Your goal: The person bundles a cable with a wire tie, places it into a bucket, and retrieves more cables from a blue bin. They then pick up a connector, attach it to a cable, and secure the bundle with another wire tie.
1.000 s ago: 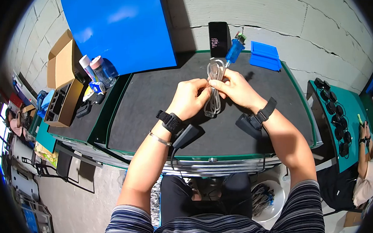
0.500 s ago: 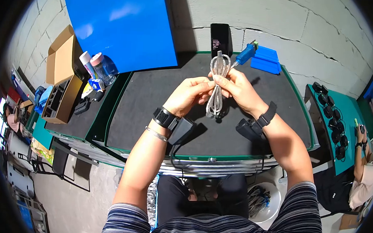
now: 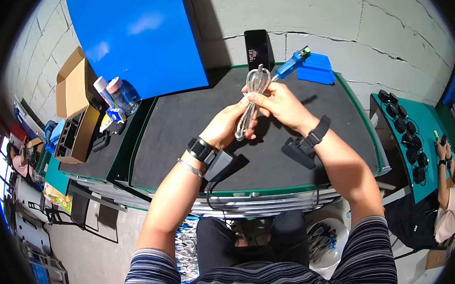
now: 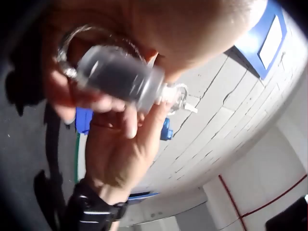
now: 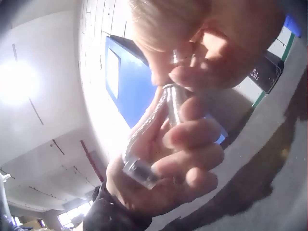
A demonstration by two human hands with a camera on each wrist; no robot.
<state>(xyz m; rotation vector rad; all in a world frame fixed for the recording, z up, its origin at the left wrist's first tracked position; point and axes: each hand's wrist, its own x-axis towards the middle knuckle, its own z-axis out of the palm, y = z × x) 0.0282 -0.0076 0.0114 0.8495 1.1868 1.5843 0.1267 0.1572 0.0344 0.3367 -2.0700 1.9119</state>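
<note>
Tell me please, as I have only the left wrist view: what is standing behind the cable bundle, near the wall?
Observer: A black phone stands upright at the back of the table, with lit text on its screen.
Operator: Thank you. And is there some container near the person's legs?
Observer: Yes, the head view shows a white bucket beside the right leg, with a tangle of cables inside.
Operator: I see only a small piece of the blue connector. How does its far end look?
Observer: The blue connector extends past the right hand and ends in a green part.
</note>
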